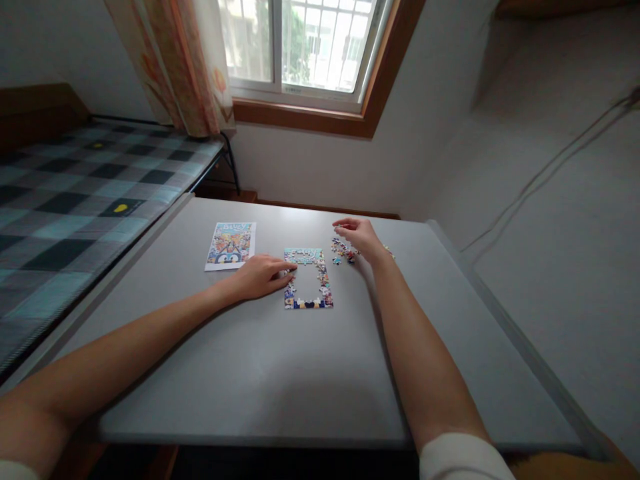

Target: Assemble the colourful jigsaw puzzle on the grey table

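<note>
Though hollow, jigsaw (326,295) lengthwise toward window (320,50), lettering (304,254) far, left fingers (286,265) apart, right fingers (347,222) unclear

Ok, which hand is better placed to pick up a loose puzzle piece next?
Probably the right hand: it is right by the loose pieces. The left hand is farther off, at the left edge of the partly built puzzle.

The left hand (257,275) rests its fingers (285,266) on the left border of the unfinished jigsaw puzzle (315,304); the right hand (361,237) is above loose puzzle pieces (345,251). A printed picture sheet (230,245) lies also on the desk (260,373).
</note>
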A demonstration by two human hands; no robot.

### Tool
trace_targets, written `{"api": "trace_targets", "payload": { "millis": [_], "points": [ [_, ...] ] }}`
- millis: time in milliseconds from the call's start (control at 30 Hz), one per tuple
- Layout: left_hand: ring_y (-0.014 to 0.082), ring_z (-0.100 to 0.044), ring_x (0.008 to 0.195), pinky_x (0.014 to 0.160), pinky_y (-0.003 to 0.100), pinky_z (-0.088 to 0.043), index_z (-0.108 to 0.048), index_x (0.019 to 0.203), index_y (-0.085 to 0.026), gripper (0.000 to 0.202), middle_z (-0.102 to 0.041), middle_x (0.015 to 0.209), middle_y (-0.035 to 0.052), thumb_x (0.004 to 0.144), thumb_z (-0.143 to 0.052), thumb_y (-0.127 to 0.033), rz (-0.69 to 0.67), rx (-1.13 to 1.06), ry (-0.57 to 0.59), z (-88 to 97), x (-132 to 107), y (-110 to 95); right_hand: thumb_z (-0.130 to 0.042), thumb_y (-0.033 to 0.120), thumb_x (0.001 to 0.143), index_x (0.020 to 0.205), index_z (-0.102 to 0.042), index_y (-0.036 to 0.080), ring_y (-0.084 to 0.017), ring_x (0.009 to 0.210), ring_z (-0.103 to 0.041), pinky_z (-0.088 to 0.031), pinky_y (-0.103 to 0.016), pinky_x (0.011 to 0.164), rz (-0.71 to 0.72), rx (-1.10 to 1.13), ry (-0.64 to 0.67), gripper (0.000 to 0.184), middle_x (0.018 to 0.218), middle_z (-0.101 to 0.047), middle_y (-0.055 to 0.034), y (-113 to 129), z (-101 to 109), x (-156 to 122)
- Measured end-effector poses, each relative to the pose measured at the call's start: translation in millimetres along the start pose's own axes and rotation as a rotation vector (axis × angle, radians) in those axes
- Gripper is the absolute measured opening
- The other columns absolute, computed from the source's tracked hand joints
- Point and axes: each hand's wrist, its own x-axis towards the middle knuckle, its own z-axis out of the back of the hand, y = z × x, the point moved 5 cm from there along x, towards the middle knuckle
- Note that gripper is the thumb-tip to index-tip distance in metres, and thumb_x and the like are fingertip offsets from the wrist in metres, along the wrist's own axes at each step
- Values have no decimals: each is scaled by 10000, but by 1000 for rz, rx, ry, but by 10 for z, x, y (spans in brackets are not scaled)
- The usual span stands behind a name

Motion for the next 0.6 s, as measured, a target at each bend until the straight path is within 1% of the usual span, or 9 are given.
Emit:
{"api": "trace_targets", "payload": {
  "millis": [100,167,300,400,500,600],
  "points": [
    [149,-641,675,673,254,-470,-713,1129,-209,316,-723,772,35,949,-510,-371,3,-1,-2,0,3,0,-702,199,639,768,-696,141,-115,658,-561,-425,-238,607,-15,116,66,142,731,-682,-43,82,-108,-53],
    [147,-642,679,679,253,-472,-711,1132,-212,314,-723,778,34,948,-513,-371,6,-7,0,-2,5,-1,-730,202,629,733,-686,144,-107,645,-554,-423,-231,593,-27,153,115,128,722,-682,-42,108,-173,-80],
    [145,-646,687,688,250,-475,-710,1134,-210,308,-723,773,33,946,-523,-366,3,-11,-6,5,4,-9,-780,225,621,728,-688,154,-94,600,-534,-420,-224,544,-102,195,185,158,698,-679,-36,77,-251,-112],
    [147,-645,678,683,255,-476,-714,1127,-199,313,-721,753,35,948,-521,-369,-5,-7,-13,11,1,-14,-790,208,633,716,-678,153,-98,601,-561,-468,-233,569,-161,269,215,150,668,-667,-36,54,-280,-135],
    [146,-645,673,683,259,-477,-712,1128,-195,314,-722,756,37,951,-517,-367,-12,-6,-8,8,0,-14,-786,172,644,745,-683,153,-107,625,-594,-522,-253,628,-187,357,246,145,677,-669,-36,69,-303,-163],
    [149,-651,685,688,262,-478,-710,1131,-193,308,-729,780,41,948,-524,-356,-13,-2,-6,8,1,-14,-777,156,660,852,-717,153,-114,655,-616,-550,-262,673,-199,416,275,201,696,-675,-34,85,-318,-184]
  ]
}}
